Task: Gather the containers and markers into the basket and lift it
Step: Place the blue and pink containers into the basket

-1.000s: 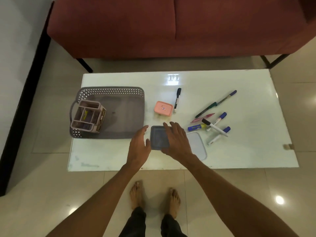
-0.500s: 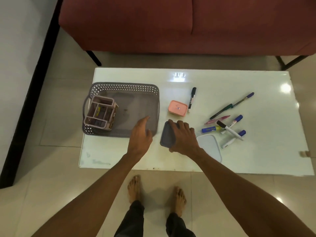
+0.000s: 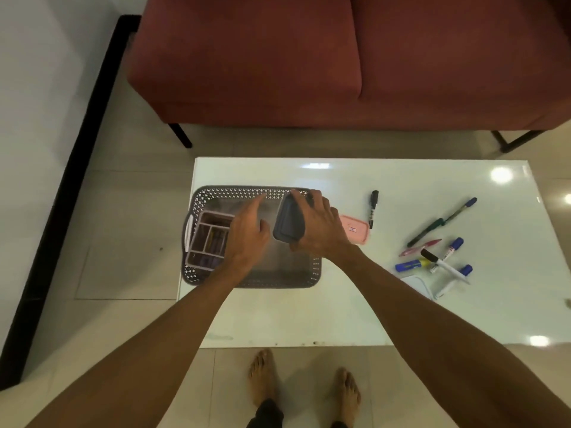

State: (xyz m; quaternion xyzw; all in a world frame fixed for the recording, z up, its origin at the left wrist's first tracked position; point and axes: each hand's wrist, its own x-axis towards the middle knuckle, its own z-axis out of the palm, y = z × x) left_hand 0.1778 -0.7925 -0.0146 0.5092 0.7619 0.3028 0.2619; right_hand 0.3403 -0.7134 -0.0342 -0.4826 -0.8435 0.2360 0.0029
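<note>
A grey perforated basket (image 3: 247, 283) stands on the left of the white table (image 3: 340, 304). In its left end sits a pink divided organiser (image 3: 210, 239). My right hand (image 3: 321, 227) grips a dark grey flat container (image 3: 289, 222), tilted on edge above the basket's right half. Beside it over the basket hovers my left hand (image 3: 248, 233), fingers spread and holding nothing. Just right of the basket lies a pink lidded container (image 3: 357, 231), partly hidden by my right wrist. A black marker (image 3: 373, 208) and several more markers (image 3: 438, 257) lie to the right.
A white flat lid (image 3: 418, 284) lies near the markers, partly behind my right forearm. A red sofa (image 3: 340, 63) stands beyond the table. My bare feet (image 3: 304, 384) are on the tiled floor at the table's near edge.
My right hand lifted the grey container off the table and carried it left over the basket, tilting it on edge. My left hand moved over the basket too.
</note>
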